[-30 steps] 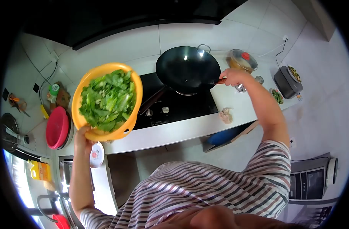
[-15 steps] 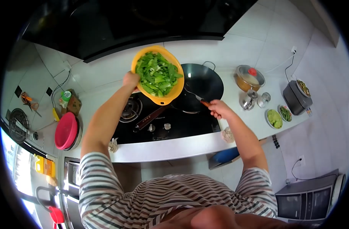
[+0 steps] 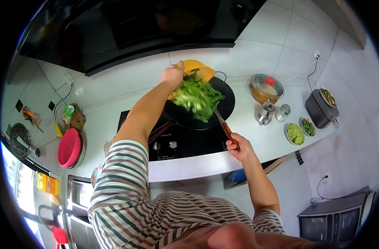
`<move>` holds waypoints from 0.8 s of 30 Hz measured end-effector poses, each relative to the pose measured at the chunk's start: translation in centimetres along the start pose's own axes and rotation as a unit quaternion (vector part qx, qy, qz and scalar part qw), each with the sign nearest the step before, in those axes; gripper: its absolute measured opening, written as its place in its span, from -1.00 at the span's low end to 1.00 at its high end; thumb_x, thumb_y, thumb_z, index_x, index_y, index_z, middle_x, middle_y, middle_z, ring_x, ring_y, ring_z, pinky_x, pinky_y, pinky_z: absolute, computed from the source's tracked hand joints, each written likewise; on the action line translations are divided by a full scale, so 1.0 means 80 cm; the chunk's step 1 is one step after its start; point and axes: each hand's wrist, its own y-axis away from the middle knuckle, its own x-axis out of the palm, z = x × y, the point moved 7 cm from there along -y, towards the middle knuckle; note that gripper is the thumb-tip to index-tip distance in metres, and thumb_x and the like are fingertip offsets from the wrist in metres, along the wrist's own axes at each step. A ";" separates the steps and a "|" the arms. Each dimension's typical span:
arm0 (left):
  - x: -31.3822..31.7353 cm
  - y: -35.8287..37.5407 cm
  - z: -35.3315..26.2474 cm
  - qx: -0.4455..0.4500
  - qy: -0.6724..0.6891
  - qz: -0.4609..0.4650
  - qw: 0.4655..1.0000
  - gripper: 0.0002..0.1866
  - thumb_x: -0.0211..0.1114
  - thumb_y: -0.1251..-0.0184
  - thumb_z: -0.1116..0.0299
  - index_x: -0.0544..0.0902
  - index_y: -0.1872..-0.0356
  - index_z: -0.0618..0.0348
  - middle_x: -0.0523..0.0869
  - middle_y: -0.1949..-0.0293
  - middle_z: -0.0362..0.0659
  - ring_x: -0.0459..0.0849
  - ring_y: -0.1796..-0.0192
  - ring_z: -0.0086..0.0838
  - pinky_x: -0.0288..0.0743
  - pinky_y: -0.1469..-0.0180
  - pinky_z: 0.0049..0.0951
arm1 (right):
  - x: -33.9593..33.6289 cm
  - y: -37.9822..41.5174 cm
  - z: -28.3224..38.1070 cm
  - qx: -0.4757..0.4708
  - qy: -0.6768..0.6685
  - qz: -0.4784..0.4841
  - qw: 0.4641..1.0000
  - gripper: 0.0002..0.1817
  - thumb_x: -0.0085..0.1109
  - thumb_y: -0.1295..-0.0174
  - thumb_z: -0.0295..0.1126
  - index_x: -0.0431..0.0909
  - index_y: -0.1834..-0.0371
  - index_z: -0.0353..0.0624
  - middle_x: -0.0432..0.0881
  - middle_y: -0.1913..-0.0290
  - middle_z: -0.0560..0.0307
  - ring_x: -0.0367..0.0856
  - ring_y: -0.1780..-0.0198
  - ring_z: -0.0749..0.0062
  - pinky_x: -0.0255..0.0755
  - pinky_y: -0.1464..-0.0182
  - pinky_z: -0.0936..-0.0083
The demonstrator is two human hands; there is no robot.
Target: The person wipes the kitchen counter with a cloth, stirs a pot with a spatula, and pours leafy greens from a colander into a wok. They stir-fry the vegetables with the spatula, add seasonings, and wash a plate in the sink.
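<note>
My left hand [image 3: 173, 76] grips the rim of a yellow basin [image 3: 198, 68], which is tipped over the wok [image 3: 224, 93]. Chopped leafy greens [image 3: 200, 99] are tumbling out of it into the wok, blurred by motion. In my right hand [image 3: 239, 146] is the wooden handle of a spatula [image 3: 227, 128]; its metal head reaches the greens at the wok's right side. The wok rests on the black stove [image 3: 198, 145], and its own wooden handle [image 3: 161, 132] points toward me at the left, partly behind my forearm.
On the right counter stand a lidded glass pot [image 3: 267, 89], a metal pitcher [image 3: 265, 114], a jar [image 3: 283, 113], plates of sliced green vegetable [image 3: 295, 133] and cut green pieces [image 3: 308, 126], and a dark appliance [image 3: 321, 107]. A pink basin [image 3: 70, 148] leans at the left. The range hood [image 3: 135, 37] hangs above.
The yellow basin has moved right and tipped over the wok, so its greens are now pouring out. My right hand has drawn back toward me with the spatula, now more upright in view.
</note>
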 end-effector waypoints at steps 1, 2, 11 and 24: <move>-0.004 -0.001 -0.004 0.002 -0.007 0.001 1.000 -0.37 0.06 -0.12 0.49 0.13 -0.27 0.29 0.56 0.21 0.15 0.64 0.29 -0.17 0.56 0.27 -0.36 | 0.003 0.002 0.000 0.001 0.001 0.001 1.000 -0.84 0.04 -0.16 -0.33 0.37 0.20 -0.02 0.40 0.54 0.19 0.21 0.66 0.69 -0.01 0.71 0.80; -0.011 -0.003 -0.007 0.011 -0.024 -0.003 1.000 -0.37 0.07 -0.10 0.49 0.13 -0.26 0.30 0.55 0.22 0.17 0.64 0.32 -0.17 0.56 0.32 -0.35 | 0.007 0.005 0.003 -0.016 0.028 -0.003 0.999 -0.85 0.05 -0.16 -0.33 0.34 0.24 0.01 0.40 0.54 0.19 0.21 0.66 0.69 -0.01 0.72 0.79; -0.076 0.017 0.025 0.057 -0.018 -0.134 0.989 -0.41 0.04 -0.09 0.49 0.19 -0.23 0.24 0.52 0.16 0.17 0.64 0.36 -0.11 0.54 0.36 -0.29 | 0.024 0.001 0.021 -0.049 0.112 -0.012 0.992 -0.86 -0.01 -0.19 -0.34 0.27 0.24 0.03 0.40 0.55 0.19 0.22 0.68 0.68 0.01 0.73 0.77; 0.006 0.102 -0.006 0.150 -0.036 -0.183 0.971 -0.33 0.12 0.04 0.46 0.24 -0.24 0.17 0.35 -0.12 0.23 0.58 0.55 -0.32 0.51 0.51 -0.39 | 0.049 -0.034 0.049 -0.040 -0.018 0.044 0.998 -0.92 -0.04 -0.24 -0.33 0.28 0.28 0.00 0.39 0.54 0.21 0.22 0.66 0.66 0.02 0.71 0.74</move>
